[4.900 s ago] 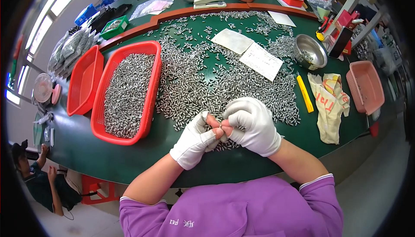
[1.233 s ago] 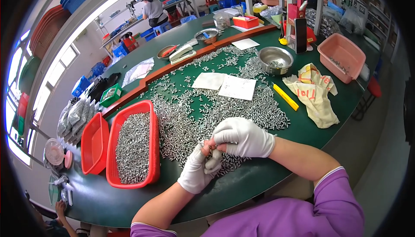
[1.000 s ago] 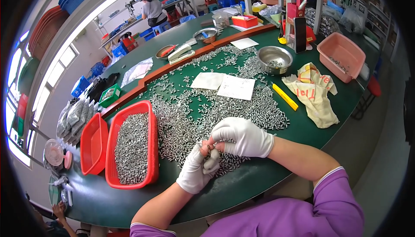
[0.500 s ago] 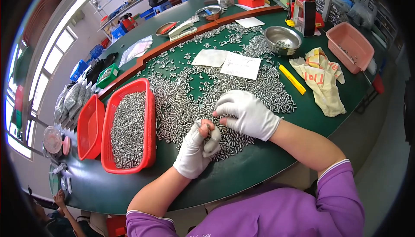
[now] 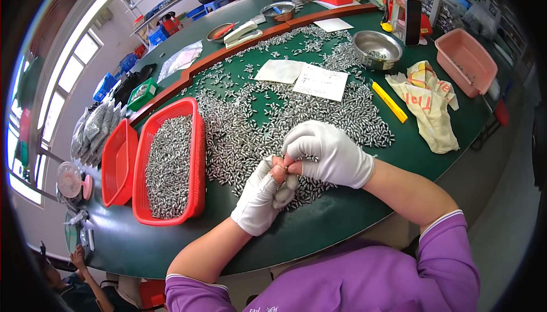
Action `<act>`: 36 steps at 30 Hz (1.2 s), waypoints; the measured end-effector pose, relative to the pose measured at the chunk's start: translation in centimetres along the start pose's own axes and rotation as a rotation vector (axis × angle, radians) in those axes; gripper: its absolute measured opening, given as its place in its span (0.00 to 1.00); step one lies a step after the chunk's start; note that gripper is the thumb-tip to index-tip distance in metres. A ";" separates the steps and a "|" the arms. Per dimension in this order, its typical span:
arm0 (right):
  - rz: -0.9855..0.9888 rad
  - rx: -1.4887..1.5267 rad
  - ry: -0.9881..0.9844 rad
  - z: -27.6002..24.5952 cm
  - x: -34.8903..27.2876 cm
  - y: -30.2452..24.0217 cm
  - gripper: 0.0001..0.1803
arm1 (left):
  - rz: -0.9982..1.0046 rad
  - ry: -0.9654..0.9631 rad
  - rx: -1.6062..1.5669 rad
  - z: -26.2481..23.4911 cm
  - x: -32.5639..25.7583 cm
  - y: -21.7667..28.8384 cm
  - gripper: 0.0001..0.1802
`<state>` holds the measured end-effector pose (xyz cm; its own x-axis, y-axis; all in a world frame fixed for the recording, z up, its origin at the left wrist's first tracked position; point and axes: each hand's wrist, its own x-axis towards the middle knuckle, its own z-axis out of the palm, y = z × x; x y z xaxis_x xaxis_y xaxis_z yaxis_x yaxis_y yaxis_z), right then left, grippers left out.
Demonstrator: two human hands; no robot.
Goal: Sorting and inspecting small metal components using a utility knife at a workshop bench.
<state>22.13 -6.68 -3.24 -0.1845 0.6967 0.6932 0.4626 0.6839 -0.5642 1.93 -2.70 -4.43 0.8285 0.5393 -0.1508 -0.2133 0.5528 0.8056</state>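
Observation:
My left hand (image 5: 263,195), in a white glove with bare fingertips, is closed in a pinch over the near edge of the spread of small silvery metal parts (image 5: 359,121). My right hand (image 5: 333,154), gloved the same way, meets it from the right with thumb and forefinger pinched together. The fingertips of both hands touch or nearly touch around something tiny; the fingers mostly cover it. To the left stands a red plastic basket (image 5: 200,181) filled with the same kind of small metal parts.
An empty-looking red basket (image 5: 115,167) stands beside the full one. Two paper sheets (image 5: 321,82) lie on the parts. Farther right are a steel bowl (image 5: 377,47), a yellow cutter (image 5: 390,102), a cloth bag (image 5: 430,115) and a pink basket (image 5: 467,64). A wooden strip (image 5: 239,47) borders the far side.
My right hand has closed its thumb and forefinger and come to my left fingertips. The small metal part seen in my left fingers is now mostly covered. The view has shifted slightly.

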 end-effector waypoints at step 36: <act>0.153 -0.363 0.118 -0.8 0.1 0.8 0.06 | 0.171 0.087 0.017 0.2 0.4 0.2 0.11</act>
<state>23.16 -6.30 -3.26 0.0007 0.7404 0.6722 0.7566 0.4391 -0.4844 2.32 -2.55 -4.20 0.7330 0.6776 -0.0596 -0.3374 0.4383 0.8331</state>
